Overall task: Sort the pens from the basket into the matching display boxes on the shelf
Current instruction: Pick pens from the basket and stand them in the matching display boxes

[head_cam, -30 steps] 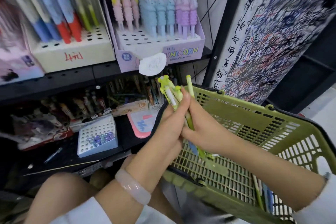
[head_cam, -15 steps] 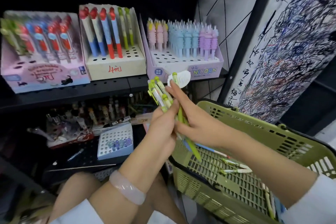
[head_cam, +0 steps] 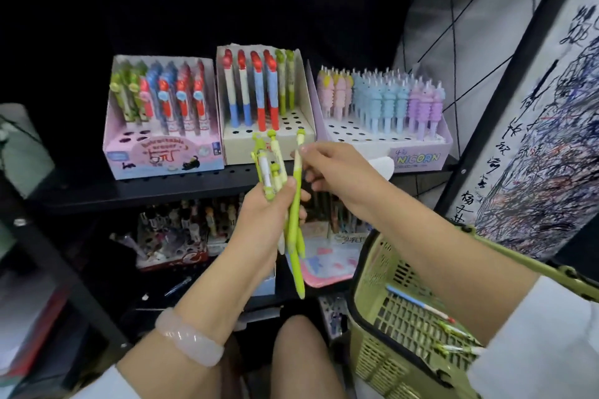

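Green pens bunched in left hand, fingers curled round the barrels, tops up, held in front of the shelf edge. Right hand pinches one long green pen near its top between thumb and fingers; its tip hangs below the left hand.

Likely step: pull that one pen free and seat it in the matching box. Best match looks like the middle box: it already holds two green pens at its right side, with open holes in front. Left box also has green-topped pens, so compare the cap shape before committing. Draw the pen straight up out of the bunch so the others don't get dragged along, then drop it vertically into an open hole.

Basket sits lower right with more pens in it; the right forearm covers part of it, so the count is unknown. Cap details on the held pens are blurred. Unicorn box front is partly hidden behind the right hand.
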A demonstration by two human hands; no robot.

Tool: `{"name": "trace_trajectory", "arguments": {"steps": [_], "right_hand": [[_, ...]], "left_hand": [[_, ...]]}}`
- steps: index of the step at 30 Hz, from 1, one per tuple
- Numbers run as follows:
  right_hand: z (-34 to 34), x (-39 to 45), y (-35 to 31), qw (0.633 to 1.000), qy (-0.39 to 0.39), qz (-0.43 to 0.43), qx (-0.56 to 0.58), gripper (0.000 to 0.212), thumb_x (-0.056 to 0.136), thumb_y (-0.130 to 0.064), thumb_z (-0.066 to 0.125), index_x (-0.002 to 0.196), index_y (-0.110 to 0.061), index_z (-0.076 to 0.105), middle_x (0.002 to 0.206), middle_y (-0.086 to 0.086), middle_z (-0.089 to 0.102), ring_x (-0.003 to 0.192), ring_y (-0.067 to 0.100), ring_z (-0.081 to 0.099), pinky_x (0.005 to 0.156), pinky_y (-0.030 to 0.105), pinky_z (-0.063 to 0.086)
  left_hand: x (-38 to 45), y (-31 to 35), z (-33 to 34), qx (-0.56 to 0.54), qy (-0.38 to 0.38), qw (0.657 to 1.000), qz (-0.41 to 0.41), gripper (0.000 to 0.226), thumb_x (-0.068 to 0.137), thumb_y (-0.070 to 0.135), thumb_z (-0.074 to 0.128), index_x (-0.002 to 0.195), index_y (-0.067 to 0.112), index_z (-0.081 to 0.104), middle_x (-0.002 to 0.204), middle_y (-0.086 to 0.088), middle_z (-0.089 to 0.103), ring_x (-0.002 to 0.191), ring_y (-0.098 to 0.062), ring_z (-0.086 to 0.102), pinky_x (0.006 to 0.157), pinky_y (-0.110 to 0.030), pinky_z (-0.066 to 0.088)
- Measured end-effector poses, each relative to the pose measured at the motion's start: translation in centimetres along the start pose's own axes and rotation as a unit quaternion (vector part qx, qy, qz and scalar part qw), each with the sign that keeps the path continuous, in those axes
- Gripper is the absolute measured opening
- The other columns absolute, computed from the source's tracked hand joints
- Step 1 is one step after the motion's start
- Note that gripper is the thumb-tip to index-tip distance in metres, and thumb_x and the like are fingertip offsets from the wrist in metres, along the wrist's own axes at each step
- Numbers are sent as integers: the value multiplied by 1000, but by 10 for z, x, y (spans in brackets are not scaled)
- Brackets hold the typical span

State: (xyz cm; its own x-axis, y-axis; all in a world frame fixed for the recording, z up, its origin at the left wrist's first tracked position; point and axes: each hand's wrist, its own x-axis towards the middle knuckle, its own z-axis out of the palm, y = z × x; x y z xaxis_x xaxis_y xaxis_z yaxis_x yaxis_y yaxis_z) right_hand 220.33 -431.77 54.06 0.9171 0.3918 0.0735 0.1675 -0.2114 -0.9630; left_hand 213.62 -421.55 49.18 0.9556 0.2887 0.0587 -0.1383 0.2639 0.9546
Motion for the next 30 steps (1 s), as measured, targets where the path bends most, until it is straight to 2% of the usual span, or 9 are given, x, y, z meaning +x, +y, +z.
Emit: {"name": "trace_trajectory", "arguments": {"steps": [5, 8, 11, 13, 16, 21, 23, 26, 30], "right_hand": [[0, 26, -21, 997, -13, -66, 30, 20, 99, -18, 41, 81, -13, 48, 70, 6, 55, 49, 5, 56, 50, 16, 49], [-14, 54, -40, 988, 95, -120, 27, 20, 100, -18, 37, 81, -16, 42, 70, 6, 55, 47, 5, 57, 50, 18, 51], [-31, 88, -56, 954, 225, -187, -69, 21, 100, -17, 37, 79, -21, 37, 75, 8, 58, 52, 9, 58, 51, 21, 52], [-39, 110, -60, 933, 265, -205, -133, 17, 100, -19, 38, 83, -17, 37, 79, 11, 61, 61, 18, 63, 59, 32, 55], [-38, 136, -55, 918, 263, -200, -217, 12, 100, -21, 37, 93, -11, 38, 82, 14, 63, 74, 30, 65, 66, 42, 53], [-29, 159, -44, 919, 228, -184, -263, 16, 99, -21, 37, 102, -6, 43, 83, 19, 64, 72, 34, 65, 69, 51, 54], [-26, 165, -41, 915, 203, -186, -296, 15, 99, -21, 37, 100, -7, 42, 82, 18, 64, 72, 34, 64, 64, 46, 52], [-21, 171, -38, 881, 192, -181, -393, 19, 99, -23, 40, 101, -5, 45, 77, 12, 59, 74, 30, 60, 51, 30, 36], [-14, 177, -37, 847, 177, -170, -471, 24, 95, -21, 47, 101, 0, 56, 101, 19, 59, 93, 33, 57, 66, 30, 36]], "left_hand": [[21, 11, -18, 25, 27, 999, 20, 10, 97, 22, 46, 98, 13, 49, 60, 2, 65, 46, -11, 53, 45, -24, 46], [34, 18, -31, 20, 38, 999, 19, 7, 97, 20, 46, 93, 16, 50, 62, 1, 64, 46, -11, 53, 45, -24, 45], [44, 26, -39, 16, 43, 999, 24, 11, 96, 20, 48, 87, 16, 53, 65, 1, 63, 49, -12, 53, 47, -26, 46], [50, 31, -41, 8, 42, 999, 30, 14, 96, 19, 47, 84, 15, 53, 64, 1, 61, 50, -11, 52, 48, -26, 47], [57, 36, -43, -16, 34, 999, 35, 14, 96, 18, 47, 85, 14, 54, 63, 1, 60, 50, -11, 52, 49, -25, 47], [64, 36, -52, -29, 27, 999, 33, 28, 96, 20, 48, 71, 21, 62, 61, 0, 58, 52, -13, 52, 54, -29, 44], [66, 34, -55, -27, 15, 999, 34, 36, 96, 22, 48, 65, 27, 65, 61, 0, 58, 53, -13, 52, 55, -29, 44], [67, 31, -56, -35, 13, 999, 32, 19, 96, 21, 48, 81, 18, 59, 65, 0, 59, 53, -12, 52, 52, -26, 46], [66, 29, -58, -34, 12, 999, 29, 12, 95, 19, 48, 87, 15, 55, 65, 1, 60, 53, -12, 53, 50, -25, 47]]}}
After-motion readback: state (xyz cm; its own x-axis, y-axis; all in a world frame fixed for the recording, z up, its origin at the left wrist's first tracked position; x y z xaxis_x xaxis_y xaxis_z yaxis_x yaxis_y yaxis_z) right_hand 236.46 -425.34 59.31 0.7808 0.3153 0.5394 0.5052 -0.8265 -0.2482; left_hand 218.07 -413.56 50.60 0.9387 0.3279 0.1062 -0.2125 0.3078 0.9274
